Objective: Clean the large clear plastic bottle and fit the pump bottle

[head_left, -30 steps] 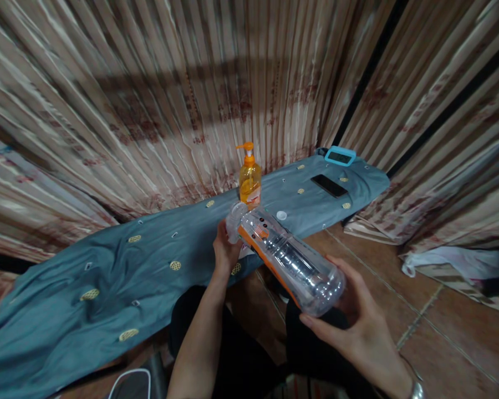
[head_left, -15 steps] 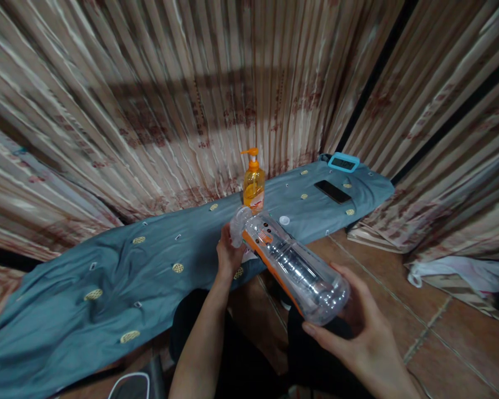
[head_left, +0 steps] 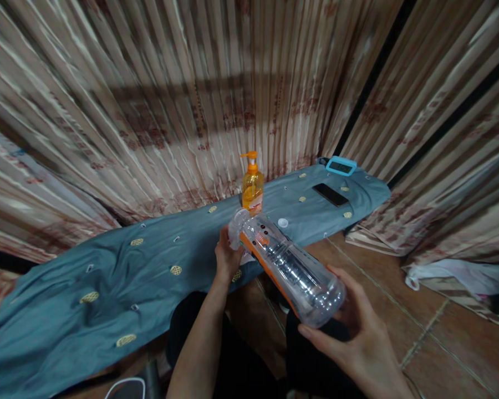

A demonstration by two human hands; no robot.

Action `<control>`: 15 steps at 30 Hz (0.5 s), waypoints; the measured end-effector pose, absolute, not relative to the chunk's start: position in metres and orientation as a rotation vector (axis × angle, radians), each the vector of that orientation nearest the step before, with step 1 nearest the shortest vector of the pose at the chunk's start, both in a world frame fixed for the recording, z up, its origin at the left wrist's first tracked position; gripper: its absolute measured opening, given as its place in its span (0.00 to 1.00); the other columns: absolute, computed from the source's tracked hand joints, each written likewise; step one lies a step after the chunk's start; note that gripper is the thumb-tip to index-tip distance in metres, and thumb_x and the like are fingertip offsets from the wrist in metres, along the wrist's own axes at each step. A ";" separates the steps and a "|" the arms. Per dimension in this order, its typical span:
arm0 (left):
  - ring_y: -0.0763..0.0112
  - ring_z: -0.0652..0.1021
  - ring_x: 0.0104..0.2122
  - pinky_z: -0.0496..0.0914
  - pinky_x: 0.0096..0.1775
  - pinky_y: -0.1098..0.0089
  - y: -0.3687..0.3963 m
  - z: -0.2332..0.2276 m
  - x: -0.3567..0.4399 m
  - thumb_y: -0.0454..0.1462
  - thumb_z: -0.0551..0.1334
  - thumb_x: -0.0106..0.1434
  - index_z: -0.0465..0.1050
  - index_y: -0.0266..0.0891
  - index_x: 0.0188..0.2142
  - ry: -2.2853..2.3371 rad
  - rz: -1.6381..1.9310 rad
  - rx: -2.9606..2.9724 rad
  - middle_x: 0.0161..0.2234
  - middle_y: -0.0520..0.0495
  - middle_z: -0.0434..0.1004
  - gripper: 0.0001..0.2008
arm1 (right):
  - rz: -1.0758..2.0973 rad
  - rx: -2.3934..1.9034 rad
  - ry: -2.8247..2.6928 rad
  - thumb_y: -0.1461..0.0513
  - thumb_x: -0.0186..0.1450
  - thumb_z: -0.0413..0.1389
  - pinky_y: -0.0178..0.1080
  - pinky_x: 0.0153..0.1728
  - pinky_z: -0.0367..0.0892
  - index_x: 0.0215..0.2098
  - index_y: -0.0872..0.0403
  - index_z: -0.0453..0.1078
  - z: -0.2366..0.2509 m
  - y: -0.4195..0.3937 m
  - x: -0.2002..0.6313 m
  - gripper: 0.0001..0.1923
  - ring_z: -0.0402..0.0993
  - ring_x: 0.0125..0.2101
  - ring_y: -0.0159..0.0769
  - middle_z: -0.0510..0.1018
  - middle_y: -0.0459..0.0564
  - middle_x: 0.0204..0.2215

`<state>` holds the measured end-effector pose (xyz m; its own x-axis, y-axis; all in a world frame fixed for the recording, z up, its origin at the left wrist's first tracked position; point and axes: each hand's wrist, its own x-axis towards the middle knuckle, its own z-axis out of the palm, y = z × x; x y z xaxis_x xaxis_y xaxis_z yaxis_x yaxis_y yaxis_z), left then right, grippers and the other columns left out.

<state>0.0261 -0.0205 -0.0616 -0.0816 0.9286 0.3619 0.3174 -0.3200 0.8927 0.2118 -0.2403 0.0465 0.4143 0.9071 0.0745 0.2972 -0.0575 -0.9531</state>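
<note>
A large clear plastic bottle with an orange strip along one side lies slantwise in the air between my hands. My right hand grips its broad end, thumb below and fingers behind. At the narrower upper end, my left hand is closed around a crumpled-looking clear plastic part; the bottle hides some of its fingers. Just behind that end stands an orange pump bottle, upright on the cloth. A small white round cap lies on the cloth to the right of the pump bottle.
The long narrow surface is covered by a blue-green cloth with pineapple prints. Toward its right end are a black phone and a light-blue digital clock. Striped curtains hang behind. Brown floor tiles show at right.
The view has shifted slightly, so everything sits a little further left and lower. Both hands keep the same hold on the clear bottle.
</note>
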 end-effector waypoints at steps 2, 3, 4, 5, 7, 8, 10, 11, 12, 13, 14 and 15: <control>0.61 0.81 0.44 0.76 0.46 0.62 -0.021 -0.060 0.026 0.33 0.71 0.48 0.67 0.43 0.53 1.368 1.400 1.642 0.47 0.47 0.81 0.31 | 0.703 -1.612 -1.096 0.55 0.53 0.72 0.42 0.38 0.83 0.65 0.45 0.59 0.048 -0.240 0.211 0.45 0.80 0.52 0.53 0.71 0.55 0.64; 0.60 0.81 0.44 0.76 0.46 0.62 -0.021 -0.059 0.026 0.33 0.71 0.49 0.67 0.43 0.53 1.377 1.390 1.643 0.47 0.47 0.81 0.31 | 0.699 -1.622 -1.094 0.55 0.53 0.72 0.42 0.38 0.83 0.64 0.46 0.60 0.049 -0.240 0.210 0.45 0.80 0.52 0.54 0.71 0.56 0.64; 0.60 0.81 0.45 0.76 0.46 0.62 -0.021 -0.059 0.026 0.33 0.71 0.49 0.67 0.43 0.52 1.385 1.383 1.643 0.46 0.47 0.81 0.31 | 0.699 -1.629 -1.088 0.55 0.53 0.71 0.42 0.38 0.83 0.64 0.46 0.60 0.050 -0.240 0.210 0.45 0.80 0.52 0.54 0.71 0.56 0.64; 0.60 0.81 0.45 0.76 0.46 0.62 -0.021 -0.059 0.026 0.33 0.71 0.49 0.67 0.43 0.52 1.392 1.379 1.646 0.46 0.47 0.81 0.30 | 0.700 -1.632 -1.077 0.54 0.53 0.71 0.43 0.38 0.83 0.64 0.46 0.60 0.051 -0.240 0.209 0.45 0.80 0.51 0.54 0.71 0.56 0.63; 0.59 0.81 0.45 0.76 0.46 0.61 -0.021 -0.059 0.026 0.33 0.71 0.49 0.67 0.43 0.52 1.399 1.383 1.649 0.46 0.46 0.82 0.30 | 0.707 -1.635 -1.057 0.54 0.53 0.71 0.44 0.38 0.83 0.64 0.46 0.60 0.053 -0.240 0.207 0.44 0.81 0.50 0.54 0.72 0.56 0.63; 0.59 0.81 0.46 0.76 0.46 0.61 -0.020 -0.060 0.027 0.33 0.71 0.49 0.67 0.43 0.52 1.397 1.389 1.647 0.46 0.46 0.82 0.31 | 0.709 -1.634 -1.056 0.54 0.53 0.71 0.44 0.39 0.83 0.64 0.46 0.60 0.053 -0.241 0.207 0.44 0.81 0.50 0.54 0.72 0.56 0.63; 0.58 0.81 0.45 0.76 0.46 0.61 -0.020 -0.062 0.027 0.34 0.71 0.49 0.66 0.43 0.52 1.400 1.398 1.641 0.46 0.45 0.81 0.31 | 0.710 -1.633 -1.062 0.55 0.53 0.71 0.45 0.39 0.83 0.64 0.46 0.60 0.054 -0.241 0.206 0.44 0.81 0.51 0.54 0.72 0.56 0.63; 0.58 0.81 0.45 0.76 0.46 0.61 -0.019 -0.063 0.026 0.34 0.71 0.49 0.66 0.43 0.52 1.403 1.397 1.641 0.47 0.45 0.81 0.31 | 0.708 -1.631 -1.066 0.55 0.53 0.71 0.44 0.39 0.83 0.64 0.46 0.60 0.054 -0.241 0.206 0.44 0.80 0.51 0.55 0.72 0.56 0.63; 0.59 0.82 0.45 0.76 0.46 0.60 -0.019 -0.064 0.026 0.33 0.71 0.49 0.66 0.43 0.52 1.408 1.393 1.640 0.47 0.45 0.81 0.31 | 0.706 -1.630 -1.068 0.56 0.52 0.71 0.44 0.39 0.83 0.64 0.46 0.60 0.054 -0.241 0.206 0.45 0.80 0.51 0.55 0.72 0.56 0.63; 0.59 0.82 0.45 0.76 0.46 0.60 -0.019 -0.064 0.027 0.33 0.71 0.49 0.66 0.43 0.53 1.414 1.388 1.641 0.47 0.45 0.81 0.31 | 0.700 -1.631 -1.068 0.56 0.52 0.71 0.44 0.38 0.83 0.64 0.46 0.60 0.054 -0.240 0.206 0.45 0.80 0.51 0.55 0.72 0.56 0.63; 0.59 0.82 0.45 0.76 0.46 0.60 -0.019 -0.064 0.027 0.33 0.71 0.49 0.66 0.43 0.53 1.419 1.385 1.642 0.46 0.46 0.82 0.31 | 0.693 -1.632 -1.070 0.55 0.52 0.71 0.44 0.37 0.83 0.64 0.47 0.60 0.054 -0.240 0.206 0.45 0.80 0.51 0.55 0.72 0.57 0.62; 0.59 0.82 0.44 0.76 0.46 0.60 -0.019 -0.064 0.027 0.33 0.71 0.49 0.66 0.43 0.52 1.421 1.384 1.643 0.45 0.46 0.82 0.31 | 0.684 -1.633 -1.071 0.55 0.52 0.71 0.44 0.37 0.83 0.64 0.47 0.61 0.054 -0.240 0.206 0.45 0.81 0.50 0.55 0.73 0.57 0.62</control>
